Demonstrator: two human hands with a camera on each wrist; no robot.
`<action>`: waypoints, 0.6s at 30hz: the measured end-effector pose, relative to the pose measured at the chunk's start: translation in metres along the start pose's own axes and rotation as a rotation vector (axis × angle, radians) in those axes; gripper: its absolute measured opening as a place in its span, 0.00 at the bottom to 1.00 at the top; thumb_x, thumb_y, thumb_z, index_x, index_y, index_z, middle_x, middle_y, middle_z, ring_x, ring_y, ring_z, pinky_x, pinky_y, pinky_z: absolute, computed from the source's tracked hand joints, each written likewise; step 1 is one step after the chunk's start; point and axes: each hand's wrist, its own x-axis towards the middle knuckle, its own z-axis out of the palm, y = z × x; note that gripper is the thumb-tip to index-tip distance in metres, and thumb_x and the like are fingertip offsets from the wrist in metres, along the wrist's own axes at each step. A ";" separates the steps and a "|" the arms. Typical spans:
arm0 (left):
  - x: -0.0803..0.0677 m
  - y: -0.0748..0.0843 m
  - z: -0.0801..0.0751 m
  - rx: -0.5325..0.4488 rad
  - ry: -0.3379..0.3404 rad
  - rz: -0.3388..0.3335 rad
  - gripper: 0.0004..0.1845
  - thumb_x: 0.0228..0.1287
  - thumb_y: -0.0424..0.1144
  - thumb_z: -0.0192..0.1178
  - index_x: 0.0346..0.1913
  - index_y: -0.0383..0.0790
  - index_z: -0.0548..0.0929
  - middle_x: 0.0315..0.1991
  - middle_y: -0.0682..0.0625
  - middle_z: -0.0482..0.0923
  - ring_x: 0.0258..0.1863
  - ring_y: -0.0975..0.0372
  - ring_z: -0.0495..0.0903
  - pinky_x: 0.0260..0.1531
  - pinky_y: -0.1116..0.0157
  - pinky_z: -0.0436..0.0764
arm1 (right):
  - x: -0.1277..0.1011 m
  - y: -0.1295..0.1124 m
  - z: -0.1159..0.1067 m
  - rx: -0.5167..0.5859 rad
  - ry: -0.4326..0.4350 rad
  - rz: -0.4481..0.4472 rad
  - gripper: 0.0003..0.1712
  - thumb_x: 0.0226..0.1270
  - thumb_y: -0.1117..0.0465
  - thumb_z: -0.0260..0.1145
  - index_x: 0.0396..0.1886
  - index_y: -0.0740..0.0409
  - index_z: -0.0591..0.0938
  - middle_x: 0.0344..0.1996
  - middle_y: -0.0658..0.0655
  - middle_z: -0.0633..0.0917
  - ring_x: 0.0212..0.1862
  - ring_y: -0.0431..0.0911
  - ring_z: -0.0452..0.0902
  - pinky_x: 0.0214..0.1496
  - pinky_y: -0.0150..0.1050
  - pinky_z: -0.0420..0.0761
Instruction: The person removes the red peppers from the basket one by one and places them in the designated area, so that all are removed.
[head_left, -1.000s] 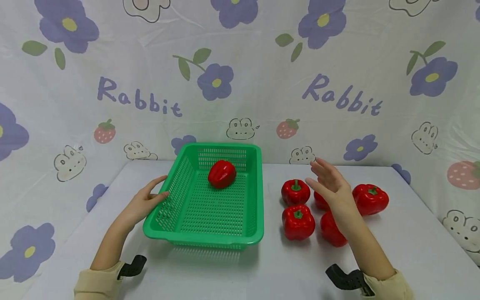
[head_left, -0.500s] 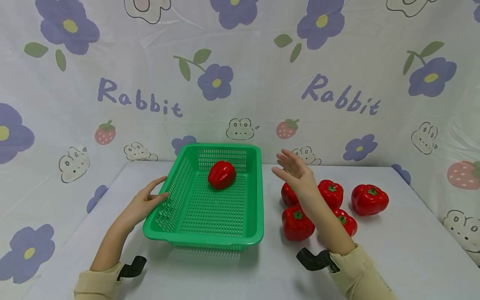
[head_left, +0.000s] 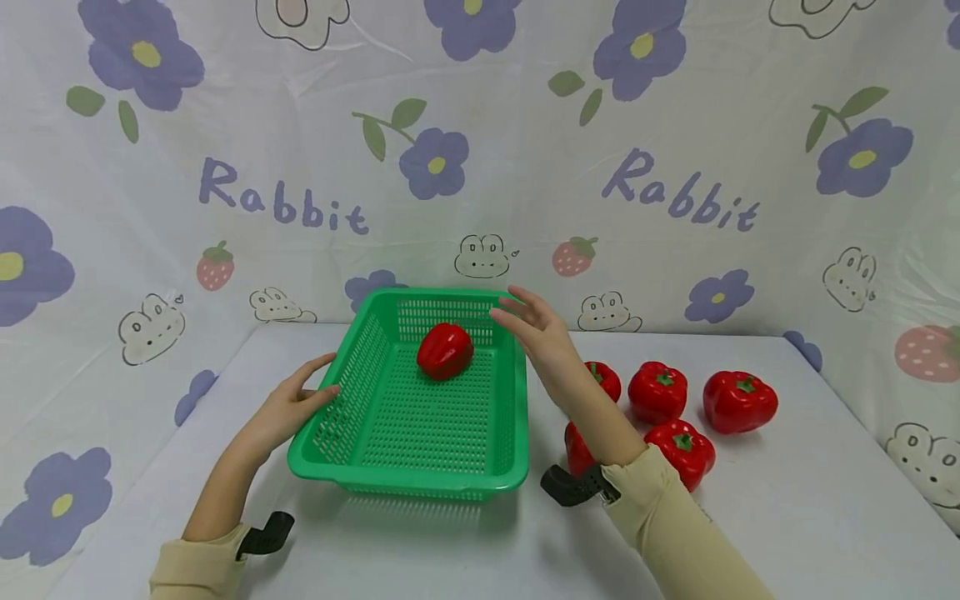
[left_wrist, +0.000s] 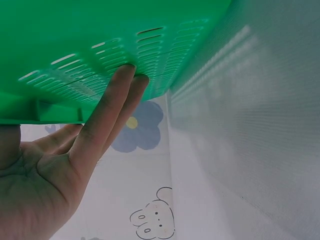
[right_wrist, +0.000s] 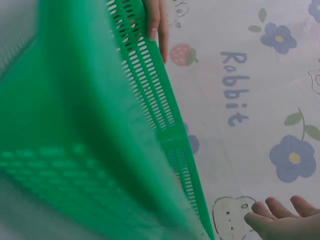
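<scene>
1. White table (head_left: 450, 550) stands by a cloth wall with purple flowers and rabbits (head_left: 675, 125).
2. One of the four red toy peppers (head_left: 660, 390) on the table is partly hidden behind the right arm.
3. Left hand (head_left: 288, 406) has straight fingers pressed flat on the green plastic basket (head_left: 420, 479) with holes.
4. Right hand (head_left: 536, 329) hangs open over the basket's right rim, holding nothing.
5. Inside, at the back, lies a red pepper (head_left: 445, 351).
</scene>
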 end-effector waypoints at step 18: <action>0.000 0.000 -0.001 0.014 -0.011 -0.007 0.36 0.75 0.49 0.51 0.78 0.48 0.49 0.60 0.26 0.73 0.50 0.47 0.83 0.43 0.56 0.82 | 0.042 0.008 0.033 0.140 -0.006 0.139 0.41 0.69 0.52 0.64 0.76 0.55 0.57 0.75 0.54 0.60 0.77 0.49 0.53 0.79 0.45 0.54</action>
